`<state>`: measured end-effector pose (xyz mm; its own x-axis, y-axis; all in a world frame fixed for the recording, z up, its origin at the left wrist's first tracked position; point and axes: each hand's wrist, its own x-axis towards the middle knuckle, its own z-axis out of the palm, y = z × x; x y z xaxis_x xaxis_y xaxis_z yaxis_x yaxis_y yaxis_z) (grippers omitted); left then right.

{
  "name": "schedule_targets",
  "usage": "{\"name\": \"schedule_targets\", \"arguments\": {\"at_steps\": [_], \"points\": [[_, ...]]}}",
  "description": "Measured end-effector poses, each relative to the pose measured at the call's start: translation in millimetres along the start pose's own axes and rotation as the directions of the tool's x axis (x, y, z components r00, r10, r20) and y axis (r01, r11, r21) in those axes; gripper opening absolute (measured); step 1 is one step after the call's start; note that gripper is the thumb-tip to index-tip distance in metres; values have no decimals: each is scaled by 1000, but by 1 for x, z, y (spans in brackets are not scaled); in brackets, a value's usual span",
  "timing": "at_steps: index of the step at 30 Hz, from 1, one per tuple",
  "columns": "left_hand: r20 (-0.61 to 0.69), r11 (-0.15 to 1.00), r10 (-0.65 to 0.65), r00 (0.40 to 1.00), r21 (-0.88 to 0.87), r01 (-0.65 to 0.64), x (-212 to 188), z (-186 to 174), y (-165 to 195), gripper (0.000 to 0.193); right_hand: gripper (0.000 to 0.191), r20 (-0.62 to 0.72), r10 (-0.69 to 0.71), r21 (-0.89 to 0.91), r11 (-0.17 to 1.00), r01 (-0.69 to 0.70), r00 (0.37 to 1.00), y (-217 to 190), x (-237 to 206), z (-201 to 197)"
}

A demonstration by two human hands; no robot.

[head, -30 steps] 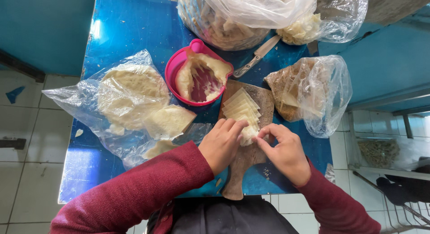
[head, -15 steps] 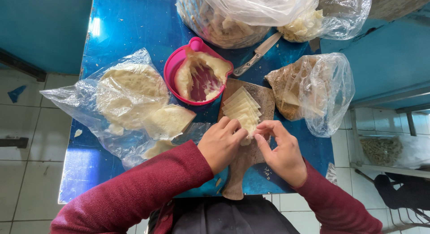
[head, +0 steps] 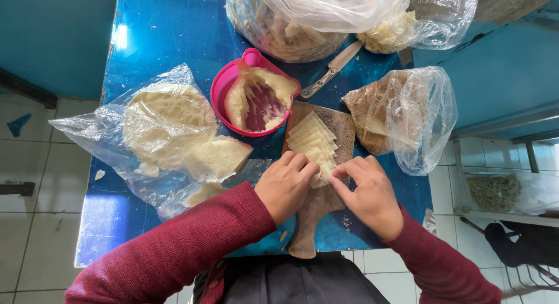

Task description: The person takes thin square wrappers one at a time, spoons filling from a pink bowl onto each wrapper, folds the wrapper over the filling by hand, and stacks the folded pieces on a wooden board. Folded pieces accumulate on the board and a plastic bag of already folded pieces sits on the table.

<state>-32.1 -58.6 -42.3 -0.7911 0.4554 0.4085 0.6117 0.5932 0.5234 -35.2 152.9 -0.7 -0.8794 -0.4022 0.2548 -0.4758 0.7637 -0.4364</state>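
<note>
We had both hands on the fanned stack of pale dough squares (head: 313, 142) lying on the wooden board (head: 326, 193) on the blue table (head: 163, 36). Our left hand (head: 285, 185) curled over its near end, while the right hand (head: 370, 193) pinched a square's edge between thumb and forefinger. We judged a square was being separated, which called for a gentle lift.

Glossy blue table (head: 163, 42); worn matt wooden board (head: 345, 128); crinkled clear plastic bags (head: 428, 115); smooth pink plastic bowl (head: 220, 91).
</note>
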Motion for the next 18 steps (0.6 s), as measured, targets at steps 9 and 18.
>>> {"name": "schedule_targets", "arguments": {"at_steps": [9, 18], "points": [[2, 999, 31, 1000, 20, -31, -6, -2, -8, 18, 12, -48, -3, 153, 988, 11, 999, -14, 1, 7], [-59, 997, 62, 996, -51, -65, -6, -9, -6, 24, 23, 44, 124, 374, 918, -131, 991, -16, -2, 19]]}}
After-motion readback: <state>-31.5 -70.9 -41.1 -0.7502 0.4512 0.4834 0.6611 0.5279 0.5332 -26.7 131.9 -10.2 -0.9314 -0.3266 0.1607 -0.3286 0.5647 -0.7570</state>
